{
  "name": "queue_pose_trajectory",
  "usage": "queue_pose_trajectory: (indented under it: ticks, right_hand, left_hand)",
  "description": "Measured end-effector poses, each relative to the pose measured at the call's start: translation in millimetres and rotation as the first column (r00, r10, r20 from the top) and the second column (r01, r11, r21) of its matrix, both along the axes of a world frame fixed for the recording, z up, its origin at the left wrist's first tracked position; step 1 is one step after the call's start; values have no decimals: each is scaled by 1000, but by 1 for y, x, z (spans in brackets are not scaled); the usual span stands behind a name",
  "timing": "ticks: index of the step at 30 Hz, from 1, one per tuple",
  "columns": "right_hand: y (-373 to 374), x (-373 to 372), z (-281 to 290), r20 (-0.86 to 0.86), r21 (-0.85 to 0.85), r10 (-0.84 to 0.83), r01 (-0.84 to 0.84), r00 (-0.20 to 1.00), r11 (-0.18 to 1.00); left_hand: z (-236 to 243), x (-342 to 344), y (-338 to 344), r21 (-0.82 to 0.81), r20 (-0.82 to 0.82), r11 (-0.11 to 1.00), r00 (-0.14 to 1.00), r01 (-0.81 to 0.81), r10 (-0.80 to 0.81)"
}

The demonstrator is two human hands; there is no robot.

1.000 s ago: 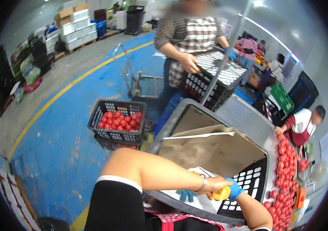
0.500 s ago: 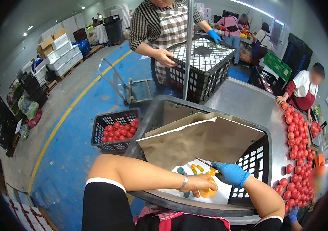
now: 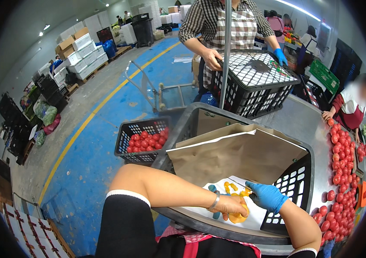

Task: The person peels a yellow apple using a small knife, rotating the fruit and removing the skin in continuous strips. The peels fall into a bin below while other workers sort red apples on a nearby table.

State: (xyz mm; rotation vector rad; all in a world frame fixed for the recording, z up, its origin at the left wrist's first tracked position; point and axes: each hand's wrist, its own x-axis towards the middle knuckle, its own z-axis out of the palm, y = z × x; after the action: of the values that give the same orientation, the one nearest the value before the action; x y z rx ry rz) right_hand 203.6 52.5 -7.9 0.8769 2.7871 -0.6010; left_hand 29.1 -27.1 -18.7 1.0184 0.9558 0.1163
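My left hand [image 3: 231, 205], bare with a metal bracelet at the wrist, pinches a soft-looking yellow piece [image 3: 238, 218] whose kind I cannot make out. It is down inside a deep black crate [image 3: 183, 130] lined with brown-and-white paper [image 3: 221, 152]. Just right of it, my blue-gloved right hand [image 3: 270, 198] is closed on a slim pointed blade [image 3: 238, 179] with a dark handle; whether it is a knife or scissors does not show. Yellow scraps [image 3: 230, 186] and a blue-green strip [image 3: 212, 188] lie on the white paper below my hands.
A crate of tomatoes [image 3: 146, 141] stands on the blue floor to the left. Many tomatoes [image 3: 338, 172] cover the metal table's right side. Across from me a person holds a lidded black crate [image 3: 252, 86] behind an upright metal pole [image 3: 225, 56]. A trolley [image 3: 178, 95] stands behind.
The whole view has shifted, so the scene sits further right. The person opposite and their lidded crate have moved right past the pole. My hands stay over the yellow pieces.
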Motion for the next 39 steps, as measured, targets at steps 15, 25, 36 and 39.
queue_pose_trajectory:
  ticks: [15, 25, 36, 39]
  right_hand:
    - [-5, -6, 20, 207, -55, 38, -27, 978, 998]
    - [-9, -11, 21, 145, -46, 38, -31, 989, 998]
    - [-8, -4, -4, 70, 59, 27, -32, 997, 998]
    - [-12, -3, -12, 38, 89, -5, 1, 999, 996]
  left_hand:
    - [3, -2, 11, -40, 29, 980, 980, 197, -196]
    - [-17, -7, -4, 9, -73, 994, 991, 112, -111]
    - [-31, -6, -27, -276, -85, 902, 943, -333, 322]
    - [-20, 1, -38, -313, -166, 817, 875, -484, 454]
